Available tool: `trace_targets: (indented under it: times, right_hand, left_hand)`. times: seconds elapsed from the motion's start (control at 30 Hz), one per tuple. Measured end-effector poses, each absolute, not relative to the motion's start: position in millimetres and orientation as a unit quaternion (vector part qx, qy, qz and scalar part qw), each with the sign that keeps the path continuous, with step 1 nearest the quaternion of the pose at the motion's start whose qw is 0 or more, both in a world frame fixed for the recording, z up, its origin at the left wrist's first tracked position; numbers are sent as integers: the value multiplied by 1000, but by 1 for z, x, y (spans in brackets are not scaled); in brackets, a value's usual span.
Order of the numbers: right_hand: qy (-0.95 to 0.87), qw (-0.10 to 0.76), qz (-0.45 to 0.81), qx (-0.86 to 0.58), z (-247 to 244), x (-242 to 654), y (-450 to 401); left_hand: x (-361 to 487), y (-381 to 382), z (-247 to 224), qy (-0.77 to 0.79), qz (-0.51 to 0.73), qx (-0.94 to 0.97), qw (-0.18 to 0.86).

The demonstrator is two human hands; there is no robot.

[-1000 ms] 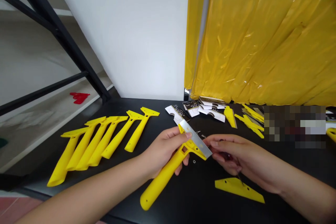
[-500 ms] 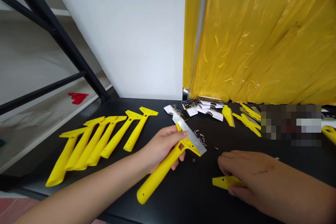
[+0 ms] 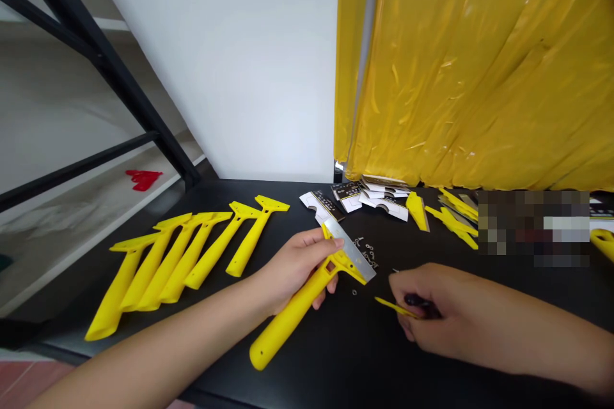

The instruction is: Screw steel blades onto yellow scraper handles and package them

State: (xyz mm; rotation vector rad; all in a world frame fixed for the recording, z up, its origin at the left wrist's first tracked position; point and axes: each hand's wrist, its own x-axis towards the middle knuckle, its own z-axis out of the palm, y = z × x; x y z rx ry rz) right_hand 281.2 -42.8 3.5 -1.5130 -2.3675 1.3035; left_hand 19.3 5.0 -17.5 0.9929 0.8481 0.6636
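Near the middle, my left hand (image 3: 292,268) grips a yellow scraper (image 3: 288,327) by its head, the handle slanting down toward the front. My thumb presses a flat metal blade (image 3: 354,254) against that head. To the right, my right hand (image 3: 446,307) is closed on a thin yellow cover plate (image 3: 391,304), seen almost edge-on. A dark, rounded object (image 3: 418,300) also shows within its curled fingers; most of it is hidden. Small screws and nuts (image 3: 368,254) lie on the black table just beyond the blade, and a single nut (image 3: 354,293) lies nearer.
Several yellow scraper handles (image 3: 211,254) lie in a row at left. Printed cards (image 3: 384,201) are piled at the back, beside more yellow plates (image 3: 451,220). Yellow plastic sheeting (image 3: 470,70) and a white panel (image 3: 249,77) stand behind the black table (image 3: 336,358).
My right hand has lifted the yellow plate, turned it edge-on and brought it slightly left, exposing the dark object in its grip. My left hand keeps the scraper and blade in place.
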Motion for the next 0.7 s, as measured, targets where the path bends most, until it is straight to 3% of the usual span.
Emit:
trace_targets:
  times: [0.27, 0.53, 0.7]
  right_hand:
    - [-669, 214, 570, -427, -3, 274, -25]
    - [-600, 293, 615, -419, -17, 267, -25]
    - [-613, 260, 585, -463, -22, 267, -20]
  left_hand:
    - [20, -2, -16, 376, 270, 452, 762]
    - [19, -2, -19, 361, 259, 447, 776]
    - [19, -1, -20, 375, 258, 448, 770]
